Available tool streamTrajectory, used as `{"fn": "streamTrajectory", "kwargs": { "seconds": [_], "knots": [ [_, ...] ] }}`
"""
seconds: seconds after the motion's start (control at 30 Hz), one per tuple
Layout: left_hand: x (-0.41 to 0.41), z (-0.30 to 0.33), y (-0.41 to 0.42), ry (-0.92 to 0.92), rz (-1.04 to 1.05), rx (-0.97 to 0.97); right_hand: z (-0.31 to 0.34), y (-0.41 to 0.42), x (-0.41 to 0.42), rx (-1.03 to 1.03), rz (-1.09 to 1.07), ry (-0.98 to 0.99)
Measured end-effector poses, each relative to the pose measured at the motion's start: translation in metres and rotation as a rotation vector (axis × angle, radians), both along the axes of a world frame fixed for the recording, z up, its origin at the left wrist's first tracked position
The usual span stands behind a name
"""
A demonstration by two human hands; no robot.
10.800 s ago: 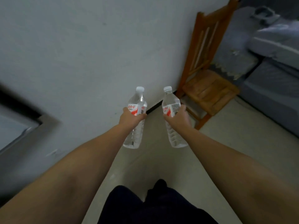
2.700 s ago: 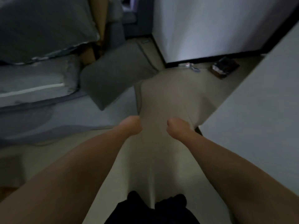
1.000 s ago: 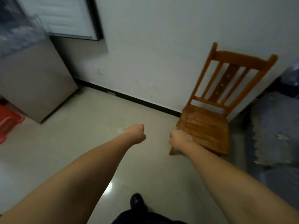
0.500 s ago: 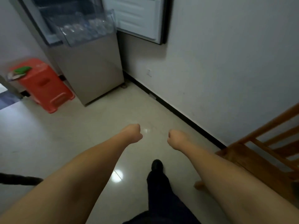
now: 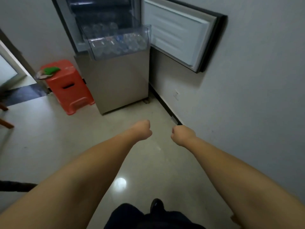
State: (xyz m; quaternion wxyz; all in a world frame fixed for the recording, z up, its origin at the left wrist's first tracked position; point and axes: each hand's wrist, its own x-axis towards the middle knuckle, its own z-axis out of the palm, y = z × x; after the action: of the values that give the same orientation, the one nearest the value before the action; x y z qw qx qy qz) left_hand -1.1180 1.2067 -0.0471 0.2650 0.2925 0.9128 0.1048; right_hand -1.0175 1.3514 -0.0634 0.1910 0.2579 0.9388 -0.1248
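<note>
My left hand point(image 5: 143, 129) and my right hand point(image 5: 181, 134) are held out in front of me above the floor, both curled into fists with nothing in them. Ahead stands a grey fridge point(image 5: 115, 83) with its upper door point(image 5: 179, 35) swung open to the right. A clear drawer point(image 5: 117, 42) is pulled out of the upper compartment and holds several clear water bottles point(image 5: 125, 42). Both hands are well short of the fridge.
A red plastic stool point(image 5: 69, 86) with a green item point(image 5: 51, 70) on top stands left of the fridge. A white wall point(image 5: 247, 96) runs along my right. A doorway point(image 5: 9, 71) opens at the far left. Glossy tiled floor point(image 5: 49, 138) lies between me and the fridge.
The view has swung left from the wooden chair to the open fridge, which now sits nearer and centred. Both fists stay empty; the bottles held much earlier are gone from my hands.
</note>
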Motion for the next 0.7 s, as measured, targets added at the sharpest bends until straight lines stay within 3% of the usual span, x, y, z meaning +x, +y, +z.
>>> {"fn": "streamTrajectory", "kwargs": {
  "seconds": [0.3, 0.7],
  "knots": [
    [-0.132, -0.010, 0.011, -0.024, 0.123, -0.007, -0.006, 0.029, -0.148, 0.000, 0.117, -0.040],
    [-0.393, 0.031, 0.013, 0.084, 0.166, 0.068, 0.026, 0.030, -0.411, -0.042, 0.117, 0.141]
  ]
}}
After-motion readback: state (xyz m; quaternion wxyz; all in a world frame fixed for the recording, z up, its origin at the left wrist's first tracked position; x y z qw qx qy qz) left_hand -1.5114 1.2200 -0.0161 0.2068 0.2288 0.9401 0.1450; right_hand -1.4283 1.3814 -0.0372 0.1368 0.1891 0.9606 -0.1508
